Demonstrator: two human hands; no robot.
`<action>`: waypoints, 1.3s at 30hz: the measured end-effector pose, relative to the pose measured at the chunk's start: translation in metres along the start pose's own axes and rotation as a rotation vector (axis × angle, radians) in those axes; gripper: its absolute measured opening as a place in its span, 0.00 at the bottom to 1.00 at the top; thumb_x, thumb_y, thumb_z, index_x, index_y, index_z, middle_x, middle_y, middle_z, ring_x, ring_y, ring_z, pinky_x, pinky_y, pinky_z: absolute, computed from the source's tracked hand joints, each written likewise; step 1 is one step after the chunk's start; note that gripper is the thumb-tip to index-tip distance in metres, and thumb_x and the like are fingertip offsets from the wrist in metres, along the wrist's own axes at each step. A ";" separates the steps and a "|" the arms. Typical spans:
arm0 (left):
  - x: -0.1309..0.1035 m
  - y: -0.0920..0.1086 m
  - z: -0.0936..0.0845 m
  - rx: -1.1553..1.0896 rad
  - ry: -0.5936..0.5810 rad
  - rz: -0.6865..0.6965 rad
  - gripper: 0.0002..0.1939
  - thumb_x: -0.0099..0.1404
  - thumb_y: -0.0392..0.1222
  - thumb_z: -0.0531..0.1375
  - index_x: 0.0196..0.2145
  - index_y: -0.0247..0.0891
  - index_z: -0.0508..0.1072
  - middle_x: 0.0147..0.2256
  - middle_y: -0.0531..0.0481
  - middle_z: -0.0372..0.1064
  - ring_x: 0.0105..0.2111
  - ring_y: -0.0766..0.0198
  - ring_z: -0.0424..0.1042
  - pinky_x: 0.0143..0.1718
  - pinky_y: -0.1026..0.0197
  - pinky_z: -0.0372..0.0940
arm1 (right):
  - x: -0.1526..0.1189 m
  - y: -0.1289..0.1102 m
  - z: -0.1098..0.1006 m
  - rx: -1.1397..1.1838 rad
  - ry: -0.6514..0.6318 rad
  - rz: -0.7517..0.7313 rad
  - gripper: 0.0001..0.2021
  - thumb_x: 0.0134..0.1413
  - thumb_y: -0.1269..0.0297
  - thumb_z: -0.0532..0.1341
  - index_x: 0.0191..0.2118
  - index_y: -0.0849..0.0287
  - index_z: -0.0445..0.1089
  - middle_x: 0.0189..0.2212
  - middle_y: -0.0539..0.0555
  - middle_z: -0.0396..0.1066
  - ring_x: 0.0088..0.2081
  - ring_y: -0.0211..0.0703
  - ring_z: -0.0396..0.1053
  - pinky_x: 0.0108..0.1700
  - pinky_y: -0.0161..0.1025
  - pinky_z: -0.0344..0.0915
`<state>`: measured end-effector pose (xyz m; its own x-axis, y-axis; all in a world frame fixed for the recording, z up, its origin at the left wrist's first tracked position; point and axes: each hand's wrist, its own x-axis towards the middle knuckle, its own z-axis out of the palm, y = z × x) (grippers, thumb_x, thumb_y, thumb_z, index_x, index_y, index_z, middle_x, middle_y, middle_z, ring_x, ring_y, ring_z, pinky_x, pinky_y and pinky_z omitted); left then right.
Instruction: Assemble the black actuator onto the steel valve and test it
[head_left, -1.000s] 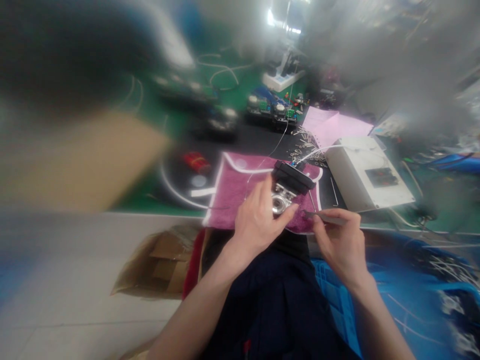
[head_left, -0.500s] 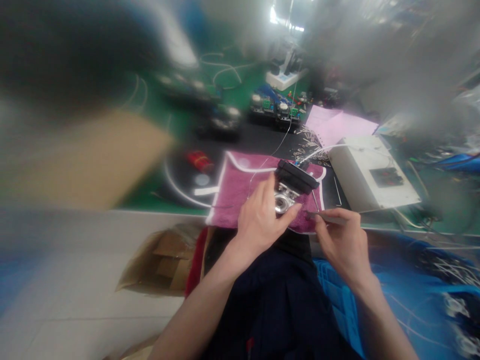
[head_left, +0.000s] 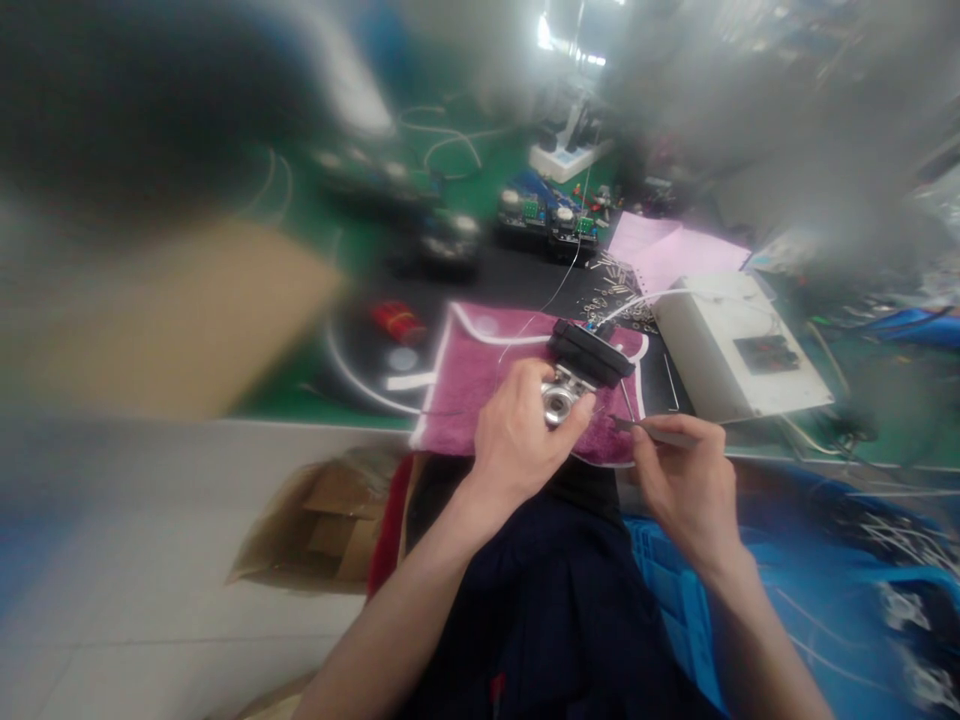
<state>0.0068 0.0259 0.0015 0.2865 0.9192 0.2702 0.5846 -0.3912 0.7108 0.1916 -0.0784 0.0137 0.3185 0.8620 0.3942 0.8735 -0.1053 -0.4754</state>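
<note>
My left hand (head_left: 514, 425) is closed around a silver metal valve-like body (head_left: 557, 404), thumb on its right side and fingers on its left. A black rectangular housing (head_left: 591, 354) is joined to its far side, and a white cable runs out from behind. The assembly rests on a purple cloth (head_left: 461, 390) with white edging. In my right hand (head_left: 690, 485) a pair of grey tweezers (head_left: 666, 434) is pinched, its tip pointing left just above the cloth. Whether the tip holds anything is too small to tell.
Loose screws and small metal parts (head_left: 619, 280) lie behind the cloth. A white box (head_left: 742, 350) and a hex key (head_left: 671, 382) are to the right. Circuit assemblies (head_left: 544, 215) and pink paper (head_left: 675, 250) stand farther back. A red roll-shaped item (head_left: 399, 322) lies left.
My left fingers have drawn down from beside the black housing and curled onto the metal body. The tweezers in my right hand have barely moved.
</note>
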 end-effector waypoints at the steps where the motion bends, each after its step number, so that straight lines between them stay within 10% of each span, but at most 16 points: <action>1: 0.000 0.000 0.001 -0.005 0.009 -0.005 0.21 0.72 0.59 0.58 0.51 0.41 0.64 0.45 0.48 0.73 0.42 0.57 0.76 0.43 0.55 0.69 | 0.000 0.000 0.000 -0.006 0.003 -0.004 0.14 0.65 0.55 0.66 0.49 0.54 0.64 0.37 0.53 0.81 0.29 0.45 0.80 0.32 0.40 0.71; 39: -0.002 -0.007 -0.005 -0.301 0.093 0.113 0.21 0.68 0.53 0.66 0.52 0.39 0.71 0.50 0.45 0.76 0.50 0.58 0.76 0.54 0.56 0.69 | 0.004 0.002 0.001 -0.058 -0.016 -0.070 0.14 0.66 0.56 0.65 0.50 0.55 0.65 0.38 0.54 0.81 0.30 0.44 0.80 0.31 0.37 0.69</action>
<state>-0.0018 0.0267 -0.0004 0.2583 0.8762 0.4069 0.2985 -0.4729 0.8290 0.1937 -0.0749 0.0132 0.2506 0.8763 0.4115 0.9133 -0.0731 -0.4006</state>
